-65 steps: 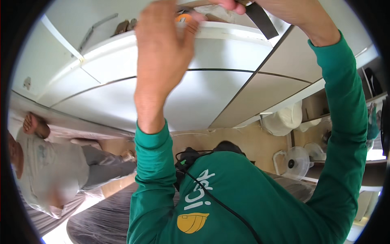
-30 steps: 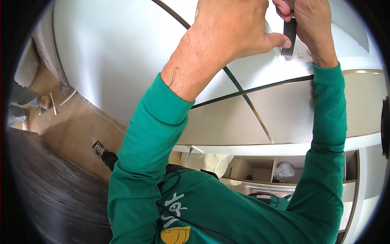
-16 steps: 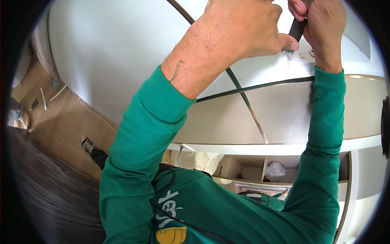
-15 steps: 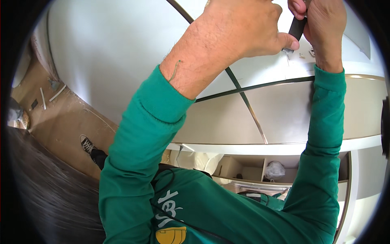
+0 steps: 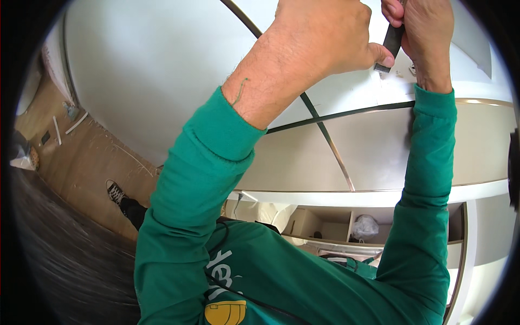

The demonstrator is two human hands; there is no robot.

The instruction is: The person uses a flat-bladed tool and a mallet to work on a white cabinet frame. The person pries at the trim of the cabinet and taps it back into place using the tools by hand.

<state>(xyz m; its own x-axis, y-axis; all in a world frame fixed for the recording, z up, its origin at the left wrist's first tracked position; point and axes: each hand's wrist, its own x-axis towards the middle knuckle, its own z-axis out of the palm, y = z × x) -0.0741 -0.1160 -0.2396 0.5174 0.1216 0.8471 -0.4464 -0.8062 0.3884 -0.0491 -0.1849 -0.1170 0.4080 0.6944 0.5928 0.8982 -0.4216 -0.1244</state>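
A dark, flat, bar-shaped tool [image 5: 393,39] slants down against a white panel [image 5: 346,89]; its exact kind I cannot make out. My right hand [image 5: 428,35] is closed around the tool's upper part, fingers curled over it near the top edge of the view. From the left, my left hand [image 5: 325,38] is closed too, its thumb pressed on the bar's lower end; its other fingers are mostly hidden. Below that end, the white surface has a small rough mark and crumbs [image 5: 401,72].
Dark trim strips [image 5: 336,117] cross between the white panel and beige panels [image 5: 374,143]. Lower down is an open compartment [image 5: 327,222] with a clear plastic bag [image 5: 365,227]. Scraps [image 5: 57,130] lie on the wooden floor [image 5: 86,168] at left, near a sneaker [image 5: 115,192].
My right hand and forearm have shifted slightly left. The dark bar has moved a little left and down, and my left forearm has moved slightly right.
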